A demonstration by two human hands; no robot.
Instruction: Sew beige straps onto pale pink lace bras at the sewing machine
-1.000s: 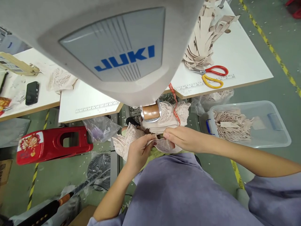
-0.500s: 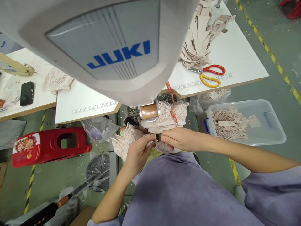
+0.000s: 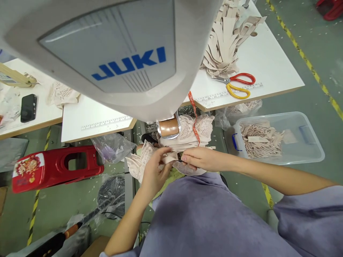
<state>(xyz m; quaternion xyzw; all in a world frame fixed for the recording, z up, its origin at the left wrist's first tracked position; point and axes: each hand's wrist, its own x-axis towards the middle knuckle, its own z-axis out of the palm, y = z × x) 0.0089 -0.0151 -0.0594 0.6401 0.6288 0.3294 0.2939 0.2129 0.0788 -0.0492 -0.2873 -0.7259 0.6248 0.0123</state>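
Observation:
A beige lace bra (image 3: 147, 157) lies in front of me below the sewing machine head, its lace cup spread to the left. My left hand (image 3: 156, 167) is closed on a beige fabric band of it, thumb below and fingers above. Close by on the right, my right hand (image 3: 200, 159) has its fingers pinched together at the end of that band. A small dark thing shows at its fingertips, too small to name. Just behind the hands rests a stack of beige lace bras (image 3: 187, 135), with an orange-red cord (image 3: 195, 123) hanging over it.
The white JUKI machine head (image 3: 128, 64) fills the upper left. Scissors (image 3: 239, 85) and a bundle of beige strips (image 3: 222, 46) lie on the white table (image 3: 270, 67). A clear bin (image 3: 302, 150) stands at right, a red stool (image 3: 56, 166) at left. A phone (image 3: 28, 108) lies far left.
My left hand's fingers have spread a little and more of the beige band shows between my hands. The right hand stays pinched nearly in place. The view has shifted slightly.

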